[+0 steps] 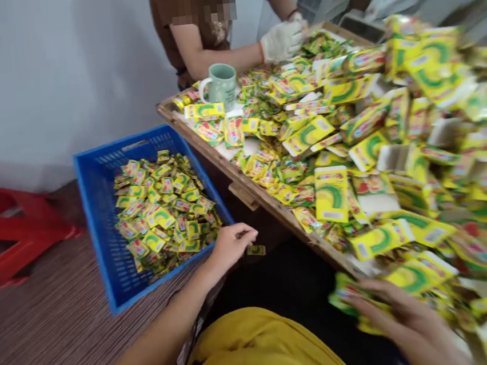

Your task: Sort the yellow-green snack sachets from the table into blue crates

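Note:
My left hand (pixel 233 244) is over the near right corner of a blue plastic basket (pixel 94 220), fingers curled and tips together; what they hold, if anything, is hidden. Just below the fingertips is a small yellow-green packet (pixel 256 250). Many similar small packets (pixel 164 207) fill the basket. At the near edge of the table, my right hand (pixel 405 316) is blurred by motion, its fingers closed around green and red candy packets (pixel 344 294). Yellow cardboard boxes (pixel 332 194), some with open ends, lie around it among loose packets.
A wooden-edged table (pixel 267 208) carries heaps of boxes and packets. Across it, a person wearing white gloves (pixel 282 42) works at the pile. A green mug (pixel 222 87) stands near the table's corner. Red legs of a stool or stand (pixel 20 238) are at the left.

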{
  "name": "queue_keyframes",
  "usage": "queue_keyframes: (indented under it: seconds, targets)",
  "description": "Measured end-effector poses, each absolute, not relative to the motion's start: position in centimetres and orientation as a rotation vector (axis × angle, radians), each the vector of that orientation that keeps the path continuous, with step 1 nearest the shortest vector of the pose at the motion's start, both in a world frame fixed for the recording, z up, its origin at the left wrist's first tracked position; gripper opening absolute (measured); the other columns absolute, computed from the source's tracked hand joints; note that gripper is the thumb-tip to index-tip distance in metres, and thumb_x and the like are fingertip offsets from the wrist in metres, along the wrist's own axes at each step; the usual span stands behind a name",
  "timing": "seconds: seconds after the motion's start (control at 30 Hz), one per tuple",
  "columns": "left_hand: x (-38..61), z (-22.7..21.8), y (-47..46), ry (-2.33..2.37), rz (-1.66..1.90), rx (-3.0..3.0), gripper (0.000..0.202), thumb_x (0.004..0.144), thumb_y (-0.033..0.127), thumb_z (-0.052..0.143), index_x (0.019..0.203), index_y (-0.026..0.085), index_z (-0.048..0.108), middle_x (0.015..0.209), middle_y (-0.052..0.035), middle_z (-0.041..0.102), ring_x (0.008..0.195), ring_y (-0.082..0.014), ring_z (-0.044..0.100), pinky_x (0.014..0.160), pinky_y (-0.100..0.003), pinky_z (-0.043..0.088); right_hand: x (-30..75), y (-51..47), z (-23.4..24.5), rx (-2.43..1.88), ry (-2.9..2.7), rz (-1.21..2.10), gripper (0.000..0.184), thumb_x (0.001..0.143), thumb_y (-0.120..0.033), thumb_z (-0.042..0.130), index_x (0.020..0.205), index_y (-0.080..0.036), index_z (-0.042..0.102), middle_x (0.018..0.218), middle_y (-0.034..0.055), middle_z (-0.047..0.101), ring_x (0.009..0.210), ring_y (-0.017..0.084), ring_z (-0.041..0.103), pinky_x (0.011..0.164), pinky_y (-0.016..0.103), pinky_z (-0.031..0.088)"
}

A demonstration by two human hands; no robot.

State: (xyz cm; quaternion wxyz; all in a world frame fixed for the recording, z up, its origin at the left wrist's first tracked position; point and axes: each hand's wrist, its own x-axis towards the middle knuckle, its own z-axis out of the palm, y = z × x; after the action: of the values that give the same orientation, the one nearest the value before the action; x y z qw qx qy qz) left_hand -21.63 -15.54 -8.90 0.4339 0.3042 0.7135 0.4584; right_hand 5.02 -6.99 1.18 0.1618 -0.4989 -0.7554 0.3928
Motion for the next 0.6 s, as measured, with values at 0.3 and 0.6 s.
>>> queue_keyframes:
  seconds: [0.3, 0.6]
  targets:
    - [-13.0, -1.4, -13.7, 1.077, 1.165, 0.552, 0.029, 0.069, 0.031, 0.075, 0.090, 0.011, 0.073, 0.081, -0.0076, 0.074, 0.069, -0.0161, 0.066, 0.064, -0.024, 0.050, 3.6, -7.4, 1.7, -1.264, -1.758, 1.676, 0.026, 0.078, -0.036, 0.070, 0.096, -0.019, 0.063, 0.078, 0.0001, 0.061, 0.065, 0.012, 0.054, 0.059, 0.023, 0.046]
    - [-9.0, -1.4, -12.8, 1.176, 1.321, 0.491, 0.029, 0.063, 0.029, 0.081, 0.083, 0.010, 0.070, 0.078, -0.0068, 0.073, 0.071, -0.0143, 0.064, 0.066, -0.022, 0.050, 8.8, -7.4, 1.1, -1.142, -1.318, 1.799, 0.028, 0.061, -0.024, 0.084, 0.079, -0.017, 0.064, 0.067, -0.0013, 0.064, 0.056, 0.010, 0.054, 0.055, 0.023, 0.047]
